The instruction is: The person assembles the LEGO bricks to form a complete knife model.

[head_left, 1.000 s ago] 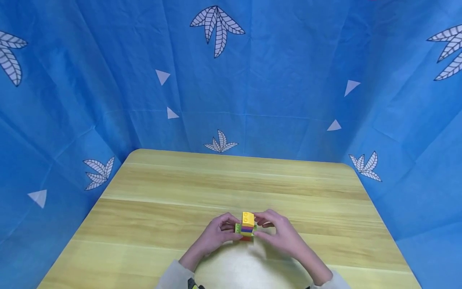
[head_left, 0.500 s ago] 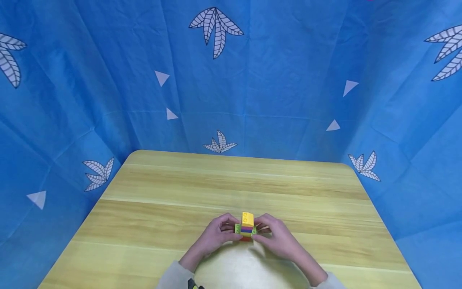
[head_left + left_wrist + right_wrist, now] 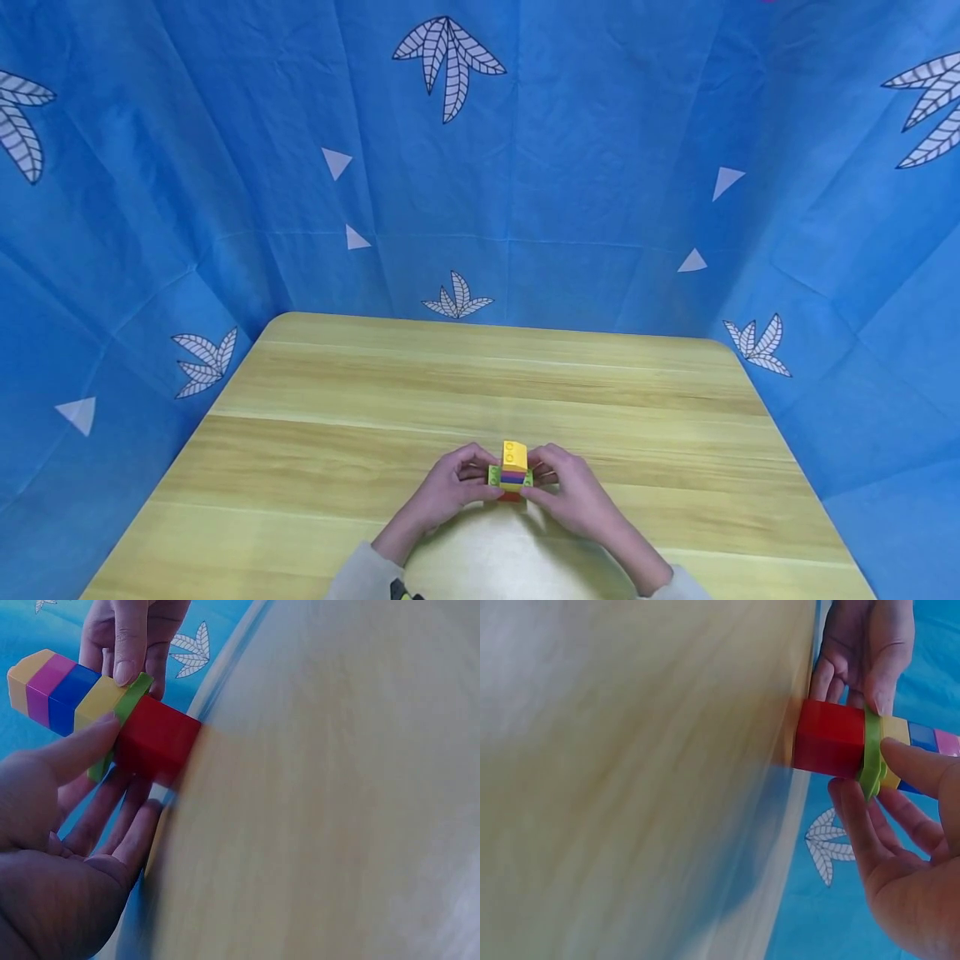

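A short tower of toy building blocks stands upright on the table. From the bottom, it has a red block (image 3: 159,741), a thin green plate (image 3: 872,750) sticking out at both sides, then yellow (image 3: 99,703), blue (image 3: 73,696) and pink (image 3: 51,691) blocks. A yellow rounded block (image 3: 515,455) with studs tops it. My left hand (image 3: 448,490) pinches the left side, thumb at the front near the green plate and fingers behind. From the other side my right hand (image 3: 576,493) pinches it likewise, its thumb at the lower yellow block in the right wrist view.
The pale wooden table (image 3: 360,392) has rounded far corners. A blue cloth (image 3: 585,125) printed with white leaves and triangles hangs around its back and sides. Grey sleeves (image 3: 365,573) cover both forearms near the front.
My right hand has moved slightly left, its thumb and fingers coming closer in around the tower's right side. The left hand and the tower have stayed in place.
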Motion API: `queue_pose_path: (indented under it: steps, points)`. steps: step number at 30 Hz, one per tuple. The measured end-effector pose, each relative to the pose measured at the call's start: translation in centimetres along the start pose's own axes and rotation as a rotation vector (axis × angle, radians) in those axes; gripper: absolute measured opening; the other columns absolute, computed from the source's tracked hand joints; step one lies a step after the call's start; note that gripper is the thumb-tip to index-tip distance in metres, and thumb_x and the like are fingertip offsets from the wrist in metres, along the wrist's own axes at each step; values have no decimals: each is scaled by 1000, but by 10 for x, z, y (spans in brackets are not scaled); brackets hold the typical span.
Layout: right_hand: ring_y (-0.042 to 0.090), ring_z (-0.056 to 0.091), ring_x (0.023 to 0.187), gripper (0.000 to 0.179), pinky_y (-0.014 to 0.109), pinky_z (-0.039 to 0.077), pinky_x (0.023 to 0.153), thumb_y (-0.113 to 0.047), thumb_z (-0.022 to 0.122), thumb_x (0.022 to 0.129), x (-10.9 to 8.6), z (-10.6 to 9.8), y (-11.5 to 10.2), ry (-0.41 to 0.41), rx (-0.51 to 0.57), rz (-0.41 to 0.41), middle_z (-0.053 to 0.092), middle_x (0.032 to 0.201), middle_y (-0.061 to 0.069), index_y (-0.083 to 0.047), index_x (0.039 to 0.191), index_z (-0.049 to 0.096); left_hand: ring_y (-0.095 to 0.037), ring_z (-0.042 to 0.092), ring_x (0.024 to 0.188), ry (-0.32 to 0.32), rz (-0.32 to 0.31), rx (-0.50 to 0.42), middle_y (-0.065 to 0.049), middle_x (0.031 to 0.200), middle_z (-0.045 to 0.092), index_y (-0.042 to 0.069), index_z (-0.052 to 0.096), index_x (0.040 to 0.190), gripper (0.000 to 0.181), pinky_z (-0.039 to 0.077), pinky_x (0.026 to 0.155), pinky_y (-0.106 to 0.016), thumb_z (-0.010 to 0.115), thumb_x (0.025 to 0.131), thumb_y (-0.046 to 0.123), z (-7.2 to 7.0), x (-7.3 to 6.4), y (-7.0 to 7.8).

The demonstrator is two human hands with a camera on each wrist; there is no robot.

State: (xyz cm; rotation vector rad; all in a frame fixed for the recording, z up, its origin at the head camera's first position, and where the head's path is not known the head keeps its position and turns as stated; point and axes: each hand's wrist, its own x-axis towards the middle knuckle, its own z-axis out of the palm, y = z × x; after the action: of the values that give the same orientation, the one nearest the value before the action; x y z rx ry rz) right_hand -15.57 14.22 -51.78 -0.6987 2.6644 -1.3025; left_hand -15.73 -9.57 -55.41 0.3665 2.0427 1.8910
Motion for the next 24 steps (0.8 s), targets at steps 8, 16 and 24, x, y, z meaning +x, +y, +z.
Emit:
queue_pose_path:
  steps: [8, 16, 24]
  points:
    - [20, 73, 93, 30, 32, 64, 84, -13, 82, 87, 0, 0, -1, 6, -12, 4, 71, 109, 4, -10, 114, 69, -26, 68, 115, 8, -10, -6, -12, 124, 71, 10, 65, 120, 36, 60, 94, -37, 82, 89, 20, 2, 0, -1]
    - [18, 73, 92, 30, 25, 62, 83, -9, 79, 88, 4, 1, -2, 34, -21, 34, 72, 111, 7, -8, 116, 69, -29, 69, 117, 32, -1, -4, -14, 125, 71, 8, 63, 121, 34, 61, 95, -34, 78, 92, 17, 6, 2, 1]
    - [20, 73, 90, 28, 21, 61, 81, -9, 79, 89, 9, 3, -3, 87, -55, 50, 71, 110, 9, -6, 115, 70, -23, 68, 111, 112, 12, 104, -7, 119, 69, 12, 63, 119, 27, 60, 95, -34, 75, 95, 18, 11, 8, 4]
